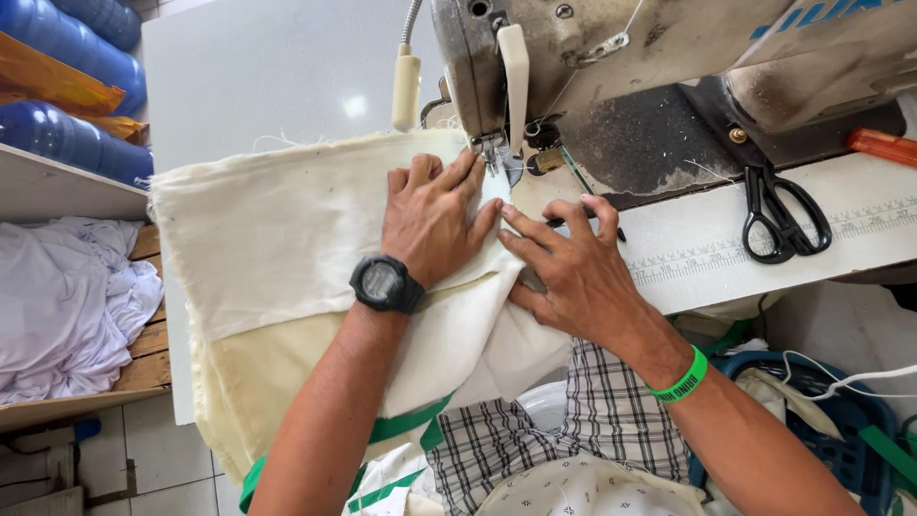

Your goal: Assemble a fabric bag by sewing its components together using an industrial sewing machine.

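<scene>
Checked shorts [583, 420] on my lap were closest to me, with green-edged cloth hanging down beside them. Above that, the cream cloth [287, 239] lay flat on the counter [258, 67], reaching from its left edge up to the needle of the sewing machine [592, 48] near the far right corner.

My left hand [435, 215] lay flat on the cloth, fingers spread, pushing it down just in front of the needle. My right hand [573, 263] was flat too, fingers spread, pressing the folded edge beside the left one. Neither hand pinched anything.

My fingertips [473, 162] were very close to the needle. If the machine had run while they sat there, I think it could have poked one. The fold could also have slipped if I pressed unevenly, and then the seam would have gone crooked. A lot of cloth hung off the near edge of the counter, and its weight could have pulled the piece sideways.

The cloth looked soft and a bit rough, with loose threads at its ends. The machine was hard metal, worn and dirty. Black scissors [783, 215] lay well to the right on a white ruler strip [726, 253]. A black watch [385, 284] sat on my left wrist and a green band [683, 377] on my right. White cloth [67, 296] lay piled on a wooden shelf [143, 363] to the left.
</scene>
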